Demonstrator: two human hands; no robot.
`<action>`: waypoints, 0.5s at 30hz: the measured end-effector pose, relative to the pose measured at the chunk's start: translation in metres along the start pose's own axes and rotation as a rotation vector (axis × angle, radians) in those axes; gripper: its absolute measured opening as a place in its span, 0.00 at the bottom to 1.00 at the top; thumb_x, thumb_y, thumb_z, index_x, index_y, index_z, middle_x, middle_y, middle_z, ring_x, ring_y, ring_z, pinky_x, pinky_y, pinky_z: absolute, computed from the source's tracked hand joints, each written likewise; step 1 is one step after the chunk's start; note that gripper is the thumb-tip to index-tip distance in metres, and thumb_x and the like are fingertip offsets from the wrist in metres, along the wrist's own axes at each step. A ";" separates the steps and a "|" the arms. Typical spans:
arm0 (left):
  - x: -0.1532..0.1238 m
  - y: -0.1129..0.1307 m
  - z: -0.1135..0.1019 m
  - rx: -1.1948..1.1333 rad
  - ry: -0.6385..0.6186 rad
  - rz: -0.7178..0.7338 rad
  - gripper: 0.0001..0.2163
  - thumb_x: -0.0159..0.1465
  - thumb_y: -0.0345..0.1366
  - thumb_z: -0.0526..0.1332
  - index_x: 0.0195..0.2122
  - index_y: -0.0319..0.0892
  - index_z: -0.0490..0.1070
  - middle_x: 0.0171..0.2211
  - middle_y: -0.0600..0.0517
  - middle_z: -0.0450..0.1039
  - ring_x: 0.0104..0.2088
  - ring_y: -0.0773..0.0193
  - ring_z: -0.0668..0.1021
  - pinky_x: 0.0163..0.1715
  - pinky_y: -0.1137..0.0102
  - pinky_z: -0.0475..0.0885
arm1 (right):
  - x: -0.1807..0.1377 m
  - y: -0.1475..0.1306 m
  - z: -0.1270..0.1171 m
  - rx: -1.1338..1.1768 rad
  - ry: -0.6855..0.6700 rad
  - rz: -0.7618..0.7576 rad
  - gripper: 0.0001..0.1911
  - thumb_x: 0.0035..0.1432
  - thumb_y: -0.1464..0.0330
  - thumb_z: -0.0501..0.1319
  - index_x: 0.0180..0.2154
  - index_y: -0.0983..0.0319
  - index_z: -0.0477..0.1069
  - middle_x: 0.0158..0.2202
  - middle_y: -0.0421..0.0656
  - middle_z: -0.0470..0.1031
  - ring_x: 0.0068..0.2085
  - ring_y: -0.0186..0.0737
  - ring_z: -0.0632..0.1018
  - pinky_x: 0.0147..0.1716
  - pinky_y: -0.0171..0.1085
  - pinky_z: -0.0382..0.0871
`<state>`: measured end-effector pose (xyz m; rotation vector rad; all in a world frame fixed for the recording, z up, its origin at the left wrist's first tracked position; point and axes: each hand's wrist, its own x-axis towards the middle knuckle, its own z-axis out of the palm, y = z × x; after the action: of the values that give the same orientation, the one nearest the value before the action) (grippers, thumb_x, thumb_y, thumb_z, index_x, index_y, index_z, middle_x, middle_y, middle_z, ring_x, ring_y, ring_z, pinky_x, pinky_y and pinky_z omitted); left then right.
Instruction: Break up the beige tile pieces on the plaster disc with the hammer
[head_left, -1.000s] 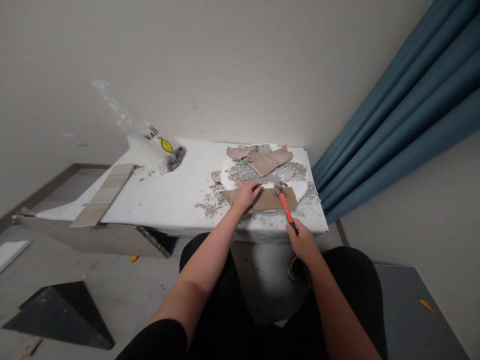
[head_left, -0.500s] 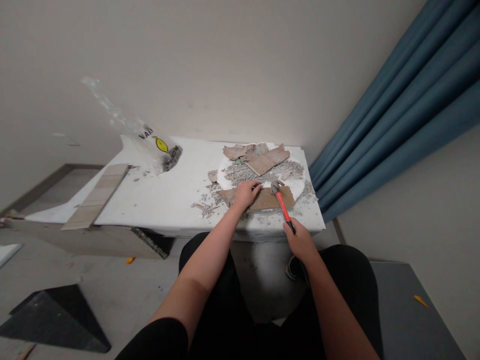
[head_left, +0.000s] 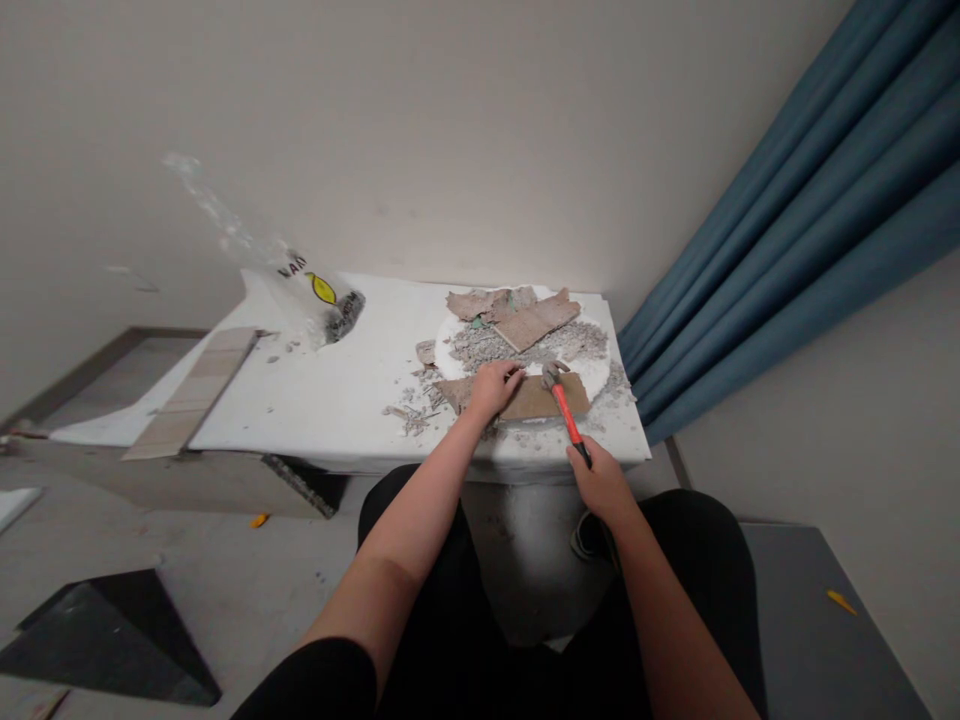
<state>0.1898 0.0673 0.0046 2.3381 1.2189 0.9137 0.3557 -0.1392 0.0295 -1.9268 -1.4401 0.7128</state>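
Note:
My right hand [head_left: 600,478] is wrapped round the black grip of a hammer [head_left: 566,410] with an orange-red shaft. The hammer's grey head lies over the right part of a brown board strip [head_left: 544,397] with a ragged edge. My left hand [head_left: 495,388] presses on the middle of this strip, its fingers curled at the far edge and partly hidden. Behind the strip, grey crumbled rubble [head_left: 480,347] covers a round white surface [head_left: 598,375]. Broken brownish board pieces [head_left: 538,318] lie on top of the rubble.
A clear plastic bag [head_left: 296,300] holding dark bits stands at the left on the white-covered table [head_left: 337,400]. Beside it, a long board [head_left: 193,390] overhangs the front edge. Blue curtains [head_left: 787,200] hang at the right. A dark folded sheet [head_left: 112,635] lies on the floor.

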 end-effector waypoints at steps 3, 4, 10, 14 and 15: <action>-0.001 0.000 0.000 -0.016 0.013 -0.010 0.10 0.66 0.38 0.60 0.43 0.43 0.79 0.39 0.48 0.82 0.41 0.58 0.81 0.48 0.64 0.72 | 0.001 -0.010 -0.007 -0.008 0.006 -0.014 0.15 0.65 0.58 0.50 0.39 0.59 0.71 0.31 0.43 0.74 0.36 0.45 0.74 0.36 0.38 0.63; -0.001 0.000 0.000 -0.036 0.018 -0.014 0.10 0.66 0.37 0.61 0.45 0.43 0.79 0.38 0.48 0.82 0.40 0.59 0.81 0.47 0.64 0.72 | 0.003 -0.016 -0.012 -0.003 0.011 -0.028 0.15 0.65 0.58 0.51 0.38 0.59 0.71 0.31 0.43 0.73 0.35 0.45 0.73 0.36 0.38 0.63; -0.001 0.001 0.003 -0.155 0.063 -0.071 0.24 0.62 0.34 0.64 0.60 0.43 0.66 0.35 0.52 0.81 0.36 0.62 0.80 0.46 0.65 0.72 | 0.014 -0.053 -0.026 0.111 0.057 -0.130 0.17 0.66 0.56 0.51 0.41 0.60 0.71 0.28 0.41 0.71 0.31 0.41 0.72 0.31 0.36 0.61; -0.002 0.003 0.006 -0.169 0.072 -0.102 0.28 0.61 0.34 0.65 0.62 0.42 0.62 0.35 0.52 0.80 0.36 0.61 0.80 0.46 0.64 0.72 | 0.018 -0.056 -0.015 0.041 0.020 -0.125 0.15 0.65 0.58 0.52 0.36 0.60 0.70 0.27 0.41 0.70 0.31 0.42 0.71 0.31 0.36 0.60; -0.002 0.003 0.006 -0.174 0.073 -0.102 0.28 0.61 0.33 0.65 0.62 0.42 0.62 0.34 0.52 0.80 0.36 0.61 0.80 0.46 0.64 0.72 | 0.018 -0.055 -0.013 0.022 0.021 -0.127 0.14 0.65 0.59 0.52 0.36 0.60 0.70 0.27 0.41 0.71 0.31 0.43 0.72 0.31 0.36 0.60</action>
<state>0.1946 0.0638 0.0006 2.1043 1.2222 1.0343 0.3351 -0.1120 0.0779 -1.8025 -1.5201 0.6453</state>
